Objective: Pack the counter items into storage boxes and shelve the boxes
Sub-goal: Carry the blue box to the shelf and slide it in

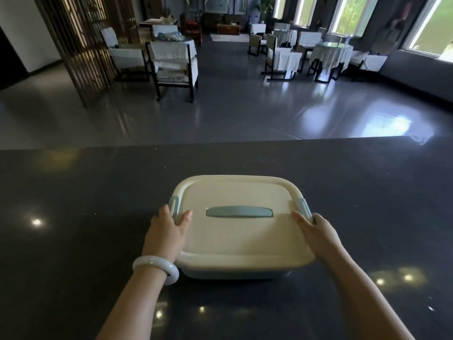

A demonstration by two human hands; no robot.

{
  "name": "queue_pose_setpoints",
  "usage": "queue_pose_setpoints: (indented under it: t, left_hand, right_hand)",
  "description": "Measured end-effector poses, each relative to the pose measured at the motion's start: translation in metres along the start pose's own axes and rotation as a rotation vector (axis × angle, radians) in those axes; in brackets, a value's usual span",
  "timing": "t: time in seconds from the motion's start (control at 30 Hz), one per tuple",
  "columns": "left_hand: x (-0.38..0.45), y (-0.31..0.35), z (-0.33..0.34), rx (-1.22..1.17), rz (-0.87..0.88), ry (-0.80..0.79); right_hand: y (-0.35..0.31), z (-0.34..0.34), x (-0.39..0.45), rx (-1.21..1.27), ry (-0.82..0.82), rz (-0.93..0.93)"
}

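Both my hands, left (169,228) and right (316,229), clasp the side latches of the cream-lidded pale-blue plastic storage box (241,231) sitting on the dark polished table (73,204), probably to lift it for shelving.

A cream-lidded rectangular plastic storage box (241,227) is sitting on the dark polished stone counter (73,192), the left hand (169,229) and right hand (316,230) flanking it; cloth-draped dining tables (333,54) are standing well behind.
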State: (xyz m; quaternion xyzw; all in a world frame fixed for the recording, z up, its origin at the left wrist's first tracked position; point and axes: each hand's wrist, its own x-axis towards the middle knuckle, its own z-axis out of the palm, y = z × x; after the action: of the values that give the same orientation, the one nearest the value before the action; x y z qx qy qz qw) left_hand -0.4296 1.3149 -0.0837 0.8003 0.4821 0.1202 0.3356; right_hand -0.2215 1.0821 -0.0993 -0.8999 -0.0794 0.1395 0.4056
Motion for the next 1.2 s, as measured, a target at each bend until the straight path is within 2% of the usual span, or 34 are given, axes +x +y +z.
queue_pose_setpoints:
  t: [0.2, 0.43, 0.5, 0.53, 0.57, 0.63, 0.93, 1.2]
  left_hand:
    - [-0.051, 0.033, 0.028, 0.019, 0.058, -0.033]
    - [-0.132, 0.108, 0.104, 0.012, 0.196, -0.171]
    - [-0.136, 0.111, 0.103, 0.020, 0.198, -0.182]
    - [-0.189, 0.162, 0.160, 0.024, 0.353, -0.284]
    - [-0.217, 0.187, 0.188, 0.058, 0.398, -0.327]
    - [-0.231, 0.202, 0.197, 0.039, 0.437, -0.339]
    - [-0.383, 0.327, 0.335, 0.068, 0.835, -0.635]
    - [-0.492, 0.397, 0.435, 0.076, 1.054, -0.894]
  right_hand:
    - [0.050, -0.049, -0.021, 0.066, 0.090, 0.034]
    - [0.153, -0.161, -0.066, 0.196, 0.236, 0.156]
    - [0.161, -0.163, -0.064, 0.197, 0.230, 0.164]
    - [0.220, -0.237, -0.103, 0.294, 0.389, 0.257]
    - [0.252, -0.271, -0.120, 0.309, 0.454, 0.273]
    - [0.272, -0.287, -0.130, 0.278, 0.471, 0.264]
    - [0.399, -0.420, -0.262, 0.371, 0.853, 0.481]
    - [0.474, -0.470, -0.328, 0.453, 1.116, 0.701]
